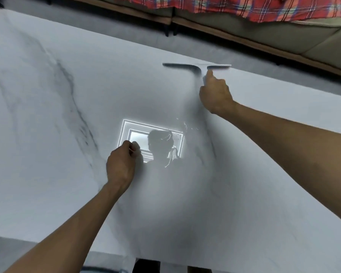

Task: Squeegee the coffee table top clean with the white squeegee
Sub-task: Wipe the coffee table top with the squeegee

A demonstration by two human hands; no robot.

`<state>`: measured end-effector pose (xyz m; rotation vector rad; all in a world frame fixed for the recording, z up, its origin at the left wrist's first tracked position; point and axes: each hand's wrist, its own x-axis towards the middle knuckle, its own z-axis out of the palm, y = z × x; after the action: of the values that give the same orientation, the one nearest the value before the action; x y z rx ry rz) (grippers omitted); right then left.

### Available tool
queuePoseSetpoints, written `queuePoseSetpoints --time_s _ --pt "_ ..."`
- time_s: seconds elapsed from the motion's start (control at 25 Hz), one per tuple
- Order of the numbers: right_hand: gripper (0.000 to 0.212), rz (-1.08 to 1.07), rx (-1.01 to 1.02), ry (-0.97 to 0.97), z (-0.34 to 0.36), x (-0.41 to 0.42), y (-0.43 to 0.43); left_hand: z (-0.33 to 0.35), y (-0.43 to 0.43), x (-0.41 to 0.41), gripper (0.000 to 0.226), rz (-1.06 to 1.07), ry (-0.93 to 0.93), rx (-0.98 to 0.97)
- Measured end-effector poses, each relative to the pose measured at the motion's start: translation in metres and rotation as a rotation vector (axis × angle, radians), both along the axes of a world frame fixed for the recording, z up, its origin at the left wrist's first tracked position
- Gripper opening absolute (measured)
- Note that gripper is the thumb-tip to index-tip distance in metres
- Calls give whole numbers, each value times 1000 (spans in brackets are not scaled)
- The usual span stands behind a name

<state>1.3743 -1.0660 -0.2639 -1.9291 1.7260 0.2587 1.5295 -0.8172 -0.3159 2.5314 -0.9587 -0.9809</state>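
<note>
Worktop [47,134]: white stone with grey veins, glossy, filling most of the view. We see the squeegee [195,66] at the far right of the worktop, its long blade lying flat along the surface just short of the far edge, its handle running back toward us. The right hand [215,95] grips that handle, fingers curled round it, index finger [209,74] stretched forward so its tip almost reaches the blade. The arm is extended well out over the worktop. The left hand [122,164] rests near the middle of the worktop, well apart from the squeegee, fingers curled into a loose fist; we see nothing in it. Just beyond its knuckles sits the bright rectangular reflection [138,134] of a ceiling light, with a few thin wet streaks glinting at its right side. Past the far edge: grey floor [126,30], then a sofa [283,36] with a red plaid cloth [244,6] on it.
</note>
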Motion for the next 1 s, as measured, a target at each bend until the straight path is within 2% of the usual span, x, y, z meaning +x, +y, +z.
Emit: queuePoseSetpoints --time_s 0.08,0.16,0.2,0.28,0.36,0.44,0.52,0.64,0.72,0.8,0.88,1.0 --pt "57 146 11 -16 1 -18 33 0 1 -1 19 -50 -100 10" --pt "60 286 40 -16 6 -50 71 1 2 -4 13 -115 -162 -48" --pt "63 356 66 5 12 -68 89 2 3 -6 19 -179 -181 -48" --pt "66 470 154 86 27 -100 117 1 6 -11 25 -308 -178 2" --pt "67 500 235 125 47 -117 124 1 7 -14 29 -349 -146 111" --pt "62 468 187 71 57 -114 108 -2 10 -14 36 -369 -107 215" --pt "54 415 27 9 53 -90 72 -7 13 -11 42 -405 -46 304" --pt "40 221 -33 12 31 -29 10 -12 13 -7 47 -441 10 366" --pt "45 46 -12 -4 14 7 -11 -15 11 -6 49 -431 26 377" --pt "54 -25 21 -28 0 27 -3 -18 10 -8 51 -425 34 381" --pt "60 95 2 -29 -7 26 25 -20 11 -10 52 -427 23 370" --pt "64 440 -30 -11 -7 -11 76 -20 14 -11 46 -447 -21 343"
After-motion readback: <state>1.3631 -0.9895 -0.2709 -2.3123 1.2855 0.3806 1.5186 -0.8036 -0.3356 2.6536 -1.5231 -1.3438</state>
